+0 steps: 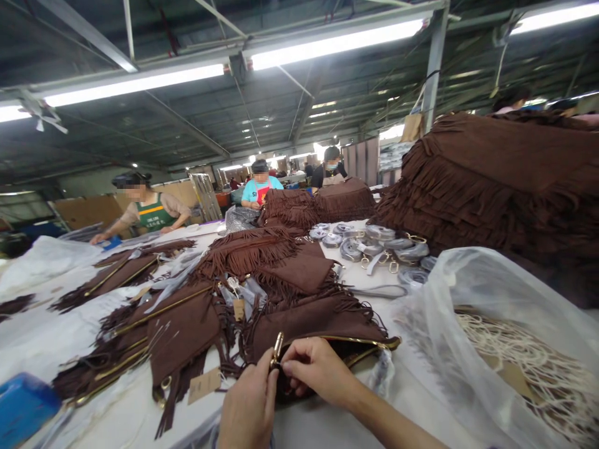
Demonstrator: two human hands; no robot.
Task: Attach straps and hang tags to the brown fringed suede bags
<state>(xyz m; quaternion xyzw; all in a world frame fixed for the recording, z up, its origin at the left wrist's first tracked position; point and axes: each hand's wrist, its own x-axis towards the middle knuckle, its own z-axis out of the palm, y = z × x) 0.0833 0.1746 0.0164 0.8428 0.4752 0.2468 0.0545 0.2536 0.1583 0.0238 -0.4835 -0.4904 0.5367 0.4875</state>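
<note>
Fringed bag [322, 319] touching left hand [250, 405] and right hand [318, 369] (both pinching its zipper pull [277, 347])

Both hands [281, 380] pinch the brown fringed bag's [322, 321] gold zipper pull [277, 349].

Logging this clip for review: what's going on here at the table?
The person's left hand and right hand pinch the gold zipper pull at the end of a brown fringed bag lying on the white table. More fringed bags lie spread to the left, rolled grey straps sit behind, and a clear plastic sack of cord stands at the right. Other people work across the table.
</note>
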